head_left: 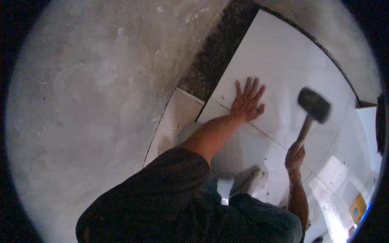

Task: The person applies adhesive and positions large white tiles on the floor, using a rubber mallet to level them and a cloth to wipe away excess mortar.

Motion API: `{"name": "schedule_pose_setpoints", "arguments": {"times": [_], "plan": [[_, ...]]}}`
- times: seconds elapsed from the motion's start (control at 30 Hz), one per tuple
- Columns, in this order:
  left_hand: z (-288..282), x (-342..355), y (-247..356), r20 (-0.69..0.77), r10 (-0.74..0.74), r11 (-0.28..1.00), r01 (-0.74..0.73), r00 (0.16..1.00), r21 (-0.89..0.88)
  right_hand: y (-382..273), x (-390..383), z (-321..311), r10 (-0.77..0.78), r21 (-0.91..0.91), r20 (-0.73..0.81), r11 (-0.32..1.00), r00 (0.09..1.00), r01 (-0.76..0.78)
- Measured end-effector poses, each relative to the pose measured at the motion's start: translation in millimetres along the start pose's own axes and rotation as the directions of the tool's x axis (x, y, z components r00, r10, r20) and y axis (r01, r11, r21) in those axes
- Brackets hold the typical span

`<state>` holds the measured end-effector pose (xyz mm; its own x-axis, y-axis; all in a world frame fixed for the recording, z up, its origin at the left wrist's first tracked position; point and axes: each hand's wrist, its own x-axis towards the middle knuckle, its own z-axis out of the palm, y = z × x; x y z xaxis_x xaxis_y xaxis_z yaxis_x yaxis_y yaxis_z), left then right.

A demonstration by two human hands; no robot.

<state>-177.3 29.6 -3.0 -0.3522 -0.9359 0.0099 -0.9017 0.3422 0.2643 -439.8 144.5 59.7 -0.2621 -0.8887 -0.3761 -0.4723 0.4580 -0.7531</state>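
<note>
The left hand [248, 104] lies spread flat on the far white tile [283, 56]; the right hand [295, 158] grips the handle [304, 130] of a black-headed mallet [314, 105] over that tile's right part. Mallet seems head-heavy, best held low on the handle; tile likely stiff, slick, brittle

Dark short-sleeved shirt [162, 190], dark trousers [267, 216], 2 bare hands [245, 104] [295, 158]

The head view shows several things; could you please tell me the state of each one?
White tile: lying flat.
Mallet: held, head slightly blurred; contact with tiles unclear.
Left hand: palm down on the tile, fingers spread.
Right hand: closed around the mallet's handle.
Ribbed piece: ridged face up.
</note>
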Motion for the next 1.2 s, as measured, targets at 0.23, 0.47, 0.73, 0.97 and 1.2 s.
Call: {"name": "schedule_pose_setpoints", "arguments": {"times": [0.23, 0.47, 0.73, 0.97, 1.2], "plan": [[-2.5, -1.2, 4.3, 0.025, -0.029, 0.999, 0.029, 0.999, 0.02, 10.7, 6.7, 1.3, 0.048, 0.161, -0.015, 0.986, 0.999, -0.045], [2.1, -11.9, -1.9, 0.116, 0.261, 0.965, -0.26, 0.958, -0.027, -7.7, -2.0, -14.4, -0.117, -0.068, -0.064, 0.991, 0.991, 0.113], [6.0, -8.2, -4.6, 0.032, -0.091, 0.995, 0.092, 0.995, -0.036, 110.5, -76.7, -6.0, 0.022, -0.275, -0.039, 0.961, 0.999, -0.032], [21.0, -28.6, -23.1, -0.093, -0.511, 0.846, 0.519, 0.855, 0.12, 67.5, -92.9, -13.9, 0.083, -0.172, -0.058, 0.981, 0.995, -0.092], [14.0, -31.3, -25.5, -0.042, -0.638, 0.744, 0.63, 0.769, 0.222, 63.8, -63.0, -29.6, 0.25, 0.028, -0.058, 0.968, 0.967, -0.249]]}}
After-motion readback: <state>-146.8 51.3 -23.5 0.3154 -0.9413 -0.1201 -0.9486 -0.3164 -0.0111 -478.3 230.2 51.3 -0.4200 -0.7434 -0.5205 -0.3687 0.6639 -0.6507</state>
